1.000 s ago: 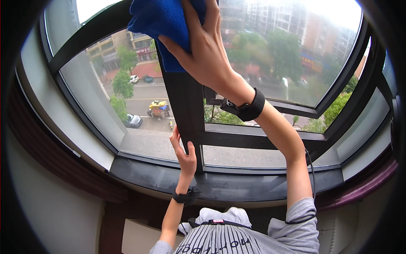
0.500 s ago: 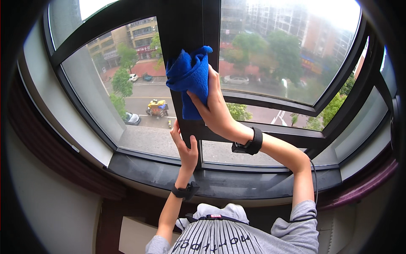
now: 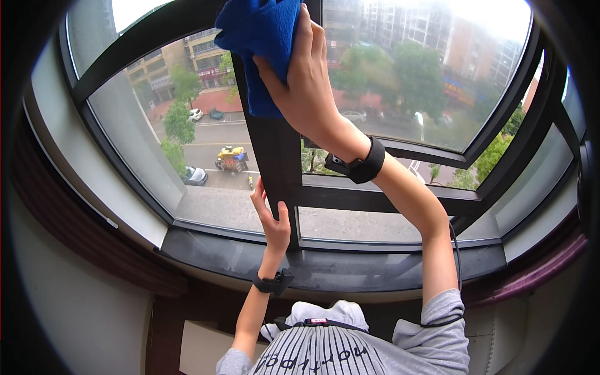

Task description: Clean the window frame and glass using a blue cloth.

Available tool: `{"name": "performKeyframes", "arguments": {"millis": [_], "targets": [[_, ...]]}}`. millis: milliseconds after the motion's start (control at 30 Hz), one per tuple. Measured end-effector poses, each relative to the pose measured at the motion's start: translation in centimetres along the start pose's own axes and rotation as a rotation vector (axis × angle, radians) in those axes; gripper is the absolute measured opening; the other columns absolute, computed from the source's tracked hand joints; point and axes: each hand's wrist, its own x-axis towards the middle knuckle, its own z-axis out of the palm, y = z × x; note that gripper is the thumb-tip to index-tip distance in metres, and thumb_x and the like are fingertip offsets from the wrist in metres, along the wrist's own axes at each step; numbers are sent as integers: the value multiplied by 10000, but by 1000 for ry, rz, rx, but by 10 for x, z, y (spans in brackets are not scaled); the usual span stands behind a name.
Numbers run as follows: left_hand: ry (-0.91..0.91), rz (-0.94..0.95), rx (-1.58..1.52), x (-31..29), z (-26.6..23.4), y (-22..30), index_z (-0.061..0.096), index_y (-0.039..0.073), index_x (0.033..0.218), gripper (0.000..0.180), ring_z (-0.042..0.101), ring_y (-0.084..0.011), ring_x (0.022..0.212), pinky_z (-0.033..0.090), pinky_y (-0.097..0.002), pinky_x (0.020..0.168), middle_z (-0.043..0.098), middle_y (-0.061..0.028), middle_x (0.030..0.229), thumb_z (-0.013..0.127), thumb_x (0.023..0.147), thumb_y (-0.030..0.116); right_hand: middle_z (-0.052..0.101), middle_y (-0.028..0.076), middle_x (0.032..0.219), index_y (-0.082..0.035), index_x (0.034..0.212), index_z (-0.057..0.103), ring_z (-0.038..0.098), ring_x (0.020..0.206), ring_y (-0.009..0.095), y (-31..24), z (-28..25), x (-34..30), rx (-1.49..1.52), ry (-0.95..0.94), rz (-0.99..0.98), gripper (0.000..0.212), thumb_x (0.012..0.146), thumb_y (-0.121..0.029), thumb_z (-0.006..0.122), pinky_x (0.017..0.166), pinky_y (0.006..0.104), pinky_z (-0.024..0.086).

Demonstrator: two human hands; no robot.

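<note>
My right hand (image 3: 312, 94) is closed on a bunched blue cloth (image 3: 259, 37), thumb on its near side and fingers along its right edge. The cloth lies against the upper part of the dark upright window post (image 3: 275, 153), and its top runs out of view. Lower down, my left hand (image 3: 273, 228) rests on the same post, fingers stretched up its left side and thumb apart at the front. Nothing loose shows in that hand.
An open window sash (image 3: 400, 150) tilts outward at the right. Below it runs a dark sill (image 3: 375, 269). Purple curtains (image 3: 537, 275) hang at both sides. A thin cable (image 3: 457, 256) trails along my right arm. Outside, a street with parked cars lies far below.
My right hand has slid the blue cloth upward along the post, slightly to the left. My left hand has stayed in nearly the same place.
</note>
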Motion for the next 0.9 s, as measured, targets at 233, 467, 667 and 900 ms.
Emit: {"name": "performKeyframes", "arguments": {"millis": [233, 467, 667, 900], "targets": [[8, 11, -20, 0, 1, 2, 328, -20, 1450, 601, 396, -300, 1308, 296, -426, 1110, 407, -173, 1381, 492, 879, 71, 148, 406, 1421, 39, 1519, 172, 319, 1258, 592, -30, -23, -80, -307, -398, 55, 869, 883, -211, 708, 1031, 576, 397], [45, 27, -7, -4, 5, -7, 317, -4, 1470, 585, 377, -284, 1358, 275, -424, 1129, 392, -155, 1444, 507, 937, 139, 266, 335, 1513, -186, 1477, 450, 195, 1452, 482, -37, -25, -127, -595, -594, -171, 697, 816, -277, 650, 1124, 616, 275], [28, 29, 12, -1, 2, -3, 321, 4, 1472, 574, 381, -282, 1355, 283, -423, 1127, 389, -151, 1446, 483, 932, 111, 309, 256, 1543, -183, 1393, 552, 237, 1466, 402, -28, -20, -95, -573, -600, -290, 606, 804, -288, 646, 1118, 653, 244], [8, 17, 25, -2, 2, -1, 338, 19, 1467, 584, 391, -276, 1348, 300, -422, 1128, 400, -144, 1435, 464, 900, 70, 453, 232, 1436, -155, 1276, 645, 313, 1420, 388, -3, -12, 29, -707, -158, -471, 498, 783, -204, 697, 1098, 609, 306]]}}
